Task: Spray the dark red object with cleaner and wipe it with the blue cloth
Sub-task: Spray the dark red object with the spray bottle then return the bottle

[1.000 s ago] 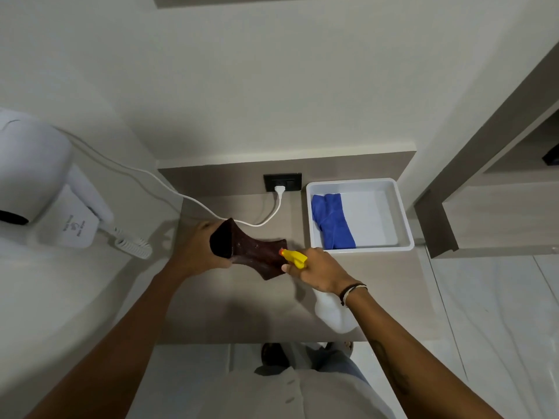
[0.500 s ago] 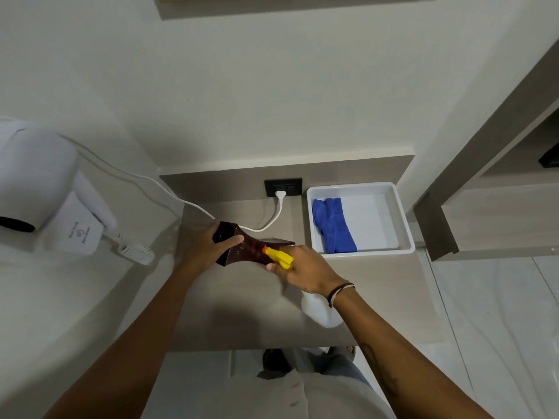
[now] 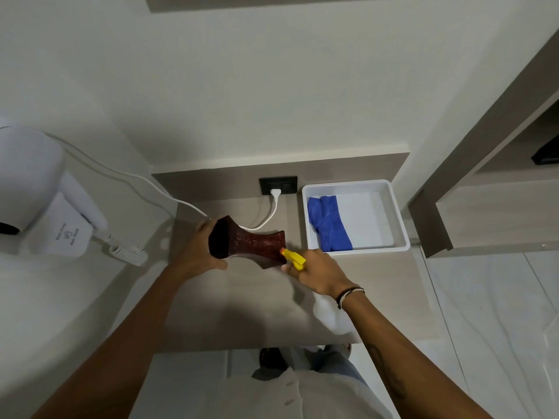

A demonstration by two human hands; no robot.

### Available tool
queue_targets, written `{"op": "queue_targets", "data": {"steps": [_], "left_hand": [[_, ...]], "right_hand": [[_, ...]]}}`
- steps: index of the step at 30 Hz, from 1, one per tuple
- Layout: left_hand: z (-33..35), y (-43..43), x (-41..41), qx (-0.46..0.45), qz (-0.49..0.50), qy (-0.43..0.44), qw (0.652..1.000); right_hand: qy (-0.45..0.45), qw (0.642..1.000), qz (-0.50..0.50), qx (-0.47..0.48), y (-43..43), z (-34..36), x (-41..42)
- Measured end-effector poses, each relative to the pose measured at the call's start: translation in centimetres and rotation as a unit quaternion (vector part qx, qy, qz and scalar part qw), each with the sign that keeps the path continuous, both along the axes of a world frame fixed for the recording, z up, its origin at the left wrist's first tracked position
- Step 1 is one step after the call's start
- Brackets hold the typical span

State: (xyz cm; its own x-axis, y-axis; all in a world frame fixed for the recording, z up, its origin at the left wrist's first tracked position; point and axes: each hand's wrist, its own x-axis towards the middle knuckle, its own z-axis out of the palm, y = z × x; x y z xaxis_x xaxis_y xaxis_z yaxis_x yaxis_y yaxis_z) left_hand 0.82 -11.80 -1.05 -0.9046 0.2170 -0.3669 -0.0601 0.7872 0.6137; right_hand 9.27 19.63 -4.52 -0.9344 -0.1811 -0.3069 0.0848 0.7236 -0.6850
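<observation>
Both bare forearms reach forward and converge. The left hand (image 3: 198,252) is curled in a grasp, thumb nearest; the right hand (image 3: 317,272) grips too, its wrist banded.

Spray bottle (image 3: 331,319) mostly behind right hand (image 3: 317,272)

Grey-brown counter (image 3: 378,285), white tray (image 3: 400,234) at right rear, white cord (image 3: 269,217)

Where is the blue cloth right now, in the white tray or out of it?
In the tray. The blue cloth lies bunched along the left side of the white tray, untouched by either hand.
</observation>
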Motion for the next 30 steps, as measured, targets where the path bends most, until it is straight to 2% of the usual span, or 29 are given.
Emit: {"op": "queue_targets", "data": {"steps": [5, 10, 14, 17, 21, 23, 27, 30], "left_hand": [[1.1, 1.0, 0.3, -0.013, 0.02, 0.047, 0.999], [1.8, 2.1, 0.2, -0.001, 0.097, 0.006, 0.995], [1.8, 2.2, 0.0, 0.01, 0.103, -0.022, 0.994], [2.0, 2.2, -0.1, 0.044, 0.082, -0.035, 0.995], [1.7, 2.1, -0.5, -0.08, 0.031, -0.042, 0.995], [1.8, 2.0, -0.6, -0.094, 0.016, -0.056, 0.994], [2.4, 1.5, -0.9, -0.088, -0.057, -0.112, 0.988], [2.8, 1.3, -1.3, -0.1, -0.096, -0.087, 0.987]], "right_hand": [[0.042, 0.996, 0.062, -0.039, -2.1, 1.5, 0.6], [0.094, 0.992, 0.067, -0.047, -4.2, 2.6, 0.3], [0.1, 0.993, 0.053, -0.031, -4.5, 2.9, -0.6], [0.063, 0.996, 0.063, -0.002, -3.6, 2.7, -0.7], [0.03, 0.996, 0.067, 0.043, -2.0, 1.2, -0.2], [0.018, 0.997, 0.06, 0.055, -1.3, 0.5, 0.1], [0.001, 0.998, 0.049, 0.031, -0.5, -0.1, 0.4], [0.018, 0.999, 0.04, 0.009, -0.4, 0.0, 0.5]]}}
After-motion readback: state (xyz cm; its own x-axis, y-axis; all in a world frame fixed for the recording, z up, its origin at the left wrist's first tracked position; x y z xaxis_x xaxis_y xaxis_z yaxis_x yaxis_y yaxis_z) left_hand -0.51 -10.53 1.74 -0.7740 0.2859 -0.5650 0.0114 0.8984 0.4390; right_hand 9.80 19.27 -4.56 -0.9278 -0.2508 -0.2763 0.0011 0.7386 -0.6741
